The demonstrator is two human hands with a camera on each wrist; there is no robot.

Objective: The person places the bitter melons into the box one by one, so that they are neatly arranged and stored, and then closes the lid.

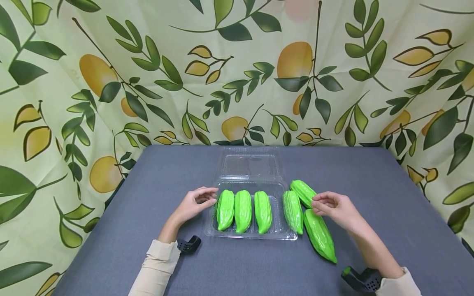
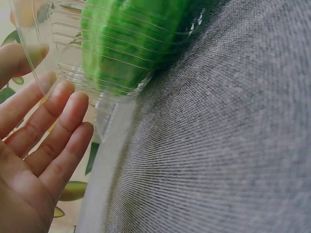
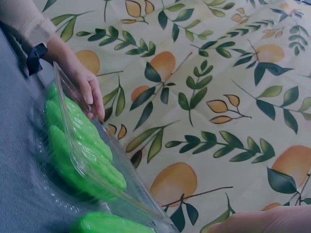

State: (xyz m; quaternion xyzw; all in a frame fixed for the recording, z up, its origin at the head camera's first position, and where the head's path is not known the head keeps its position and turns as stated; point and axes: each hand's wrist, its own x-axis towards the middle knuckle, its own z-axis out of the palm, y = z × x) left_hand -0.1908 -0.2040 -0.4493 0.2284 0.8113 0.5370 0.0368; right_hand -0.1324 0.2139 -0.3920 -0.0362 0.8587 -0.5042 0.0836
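Three gourds (image 1: pixel 243 211) lay in the box (image 1: pixel 278 207), the left hand (image 1: pixel 192 204) loose beside it; whether the right hand (image 1: pixel 336 208) gripped the gourd (image 1: pixel 301 190) it partly hid was unclear.

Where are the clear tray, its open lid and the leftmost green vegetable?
Clear tray (image 1: pixel 255 236), head view: front rim.
Open lid (image 1: pixel 251 165), head view: middle of its panel.
Leftmost green vegetable (image 1: pixel 226 210), head view: middle of its body.

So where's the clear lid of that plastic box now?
In the head view, the clear lid lies folded back just beyond the box's tray, near the middle of the grey table's far edge.
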